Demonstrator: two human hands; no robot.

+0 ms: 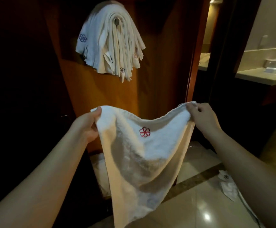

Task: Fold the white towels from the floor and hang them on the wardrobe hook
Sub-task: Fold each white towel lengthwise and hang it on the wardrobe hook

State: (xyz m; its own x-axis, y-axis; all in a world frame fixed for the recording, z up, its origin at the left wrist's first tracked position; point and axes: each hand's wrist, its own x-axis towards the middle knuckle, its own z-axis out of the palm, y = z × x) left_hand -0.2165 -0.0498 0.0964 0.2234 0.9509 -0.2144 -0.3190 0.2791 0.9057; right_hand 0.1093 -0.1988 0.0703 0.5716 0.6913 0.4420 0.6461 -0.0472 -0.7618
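we hold one white towel (144, 145) spread in front of us, below the wardrobe hook (116, 22). our left hand (86, 124) grips its top left corner, fingers curled round the cloth with the thumb on top; our right hand (201, 116) pinches the top right corner between thumb and fingers. the top edge sags between the hands and the lower part hangs to a loose point, with a red flower emblem (144, 132) near the top edge.

to fold it well, we judge we should first draw the hands apart until the top edge is taut, let the cloth hang square, then bring corner to corner so the edges match before folding again into a narrow strip that will sit over the hook. the hook already carries a thick stack of folded towels (112, 45), so a slim, even fold should seat better and slip less.

the wardrobe panel (158, 63) is dark orange wood. the floor (199, 203) is glossy pale tile, with another crumpled towel (227, 185) lying on it at the right. further right, a lit bathroom counter (262, 78) shows through a doorway.
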